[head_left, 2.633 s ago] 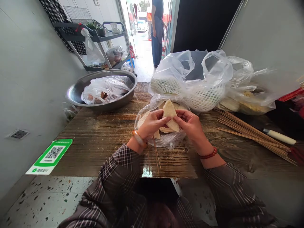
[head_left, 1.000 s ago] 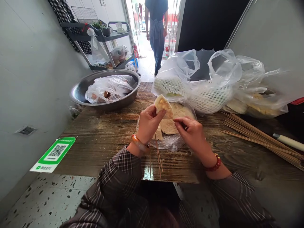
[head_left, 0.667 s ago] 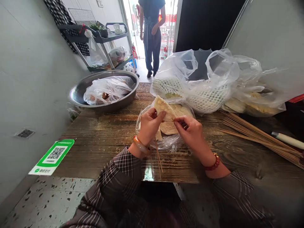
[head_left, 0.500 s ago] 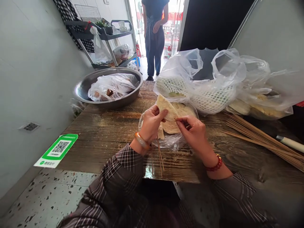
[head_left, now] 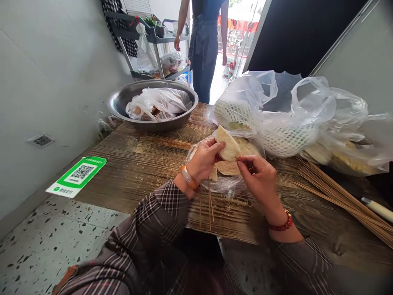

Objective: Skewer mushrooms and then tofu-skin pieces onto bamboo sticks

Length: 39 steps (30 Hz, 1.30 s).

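Note:
My left hand [head_left: 205, 159] is closed on a pale, thin flatbread piece [head_left: 227, 144] folded to a pointed shape, with the thumb pressed on its face. At the right lower corner of that piece, the fingertips of my right hand [head_left: 259, 174] pinch its edge. Beneath both hands lies a stack of similar flatbreads [head_left: 230, 168] on a clear plastic bag [head_left: 229, 187]. Several thin wooden skewers [head_left: 211, 207] extend below my left hand toward the table's front edge; whether that hand holds them I cannot tell.
A bundle of wooden skewers [head_left: 337, 192] lies at the right beside a pale handle [head_left: 380, 209]. Bags with netted contents [head_left: 285, 131] stand behind. A steel basin [head_left: 172, 125] holds a bagged item. Left is a green QR card [head_left: 81, 175]. A person [head_left: 204, 53] stands beyond the table.
The view has shifted, so my hands and the table sit farther right in it. My grip on the flatbread looks the same. The person beyond is nearer, arms now lowered.

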Tool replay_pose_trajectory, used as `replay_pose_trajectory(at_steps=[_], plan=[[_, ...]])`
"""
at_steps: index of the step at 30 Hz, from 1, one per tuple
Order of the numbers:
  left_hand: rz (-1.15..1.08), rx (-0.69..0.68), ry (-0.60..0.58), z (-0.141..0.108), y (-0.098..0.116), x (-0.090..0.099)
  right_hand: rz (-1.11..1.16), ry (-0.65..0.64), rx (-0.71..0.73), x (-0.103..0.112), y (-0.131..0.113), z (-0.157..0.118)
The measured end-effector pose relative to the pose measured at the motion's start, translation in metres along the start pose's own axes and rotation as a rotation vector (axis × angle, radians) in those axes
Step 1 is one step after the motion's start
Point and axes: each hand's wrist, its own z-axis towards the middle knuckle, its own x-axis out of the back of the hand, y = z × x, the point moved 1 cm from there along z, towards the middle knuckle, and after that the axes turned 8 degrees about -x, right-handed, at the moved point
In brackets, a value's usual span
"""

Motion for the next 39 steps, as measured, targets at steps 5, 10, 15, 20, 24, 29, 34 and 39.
replay_pose_trajectory(at_steps=[5, 10, 15, 20, 24, 29, 34, 39], plan=[[-0.02, 0.03, -0.021, -0.001, -0.002, 0.0, -0.006, 0.002, 0.019, 0.0, 0.002, -0.001], [0.034, 0.015, -0.056, -0.003, -0.004, -0.005, 0.066, 0.022, -0.098, -0.001, 0.006, -0.002], [0.074, -0.042, -0.038, -0.004, -0.003, -0.007, 0.148, -0.029, -0.212, -0.003, 0.008, -0.001], [0.071, -0.109, 0.038, 0.0, 0.003, -0.001, 0.215, -0.176, -0.231, -0.005, 0.01, 0.0], [0.06, -0.15, 0.074, 0.003, 0.01, 0.002, 0.075, -0.217, -0.144, -0.004, 0.01, -0.001], [0.061, -0.158, 0.045, 0.003, 0.015, 0.003, 0.066, -0.128, -0.065, -0.003, 0.005, -0.001], [0.095, -0.163, 0.039, 0.002, 0.014, 0.004, 0.124, -0.119, -0.088, -0.004, 0.002, 0.0], [0.119, -0.164, 0.045, 0.001, 0.012, 0.004, 0.128, -0.114, -0.134, -0.005, 0.002, 0.0]])
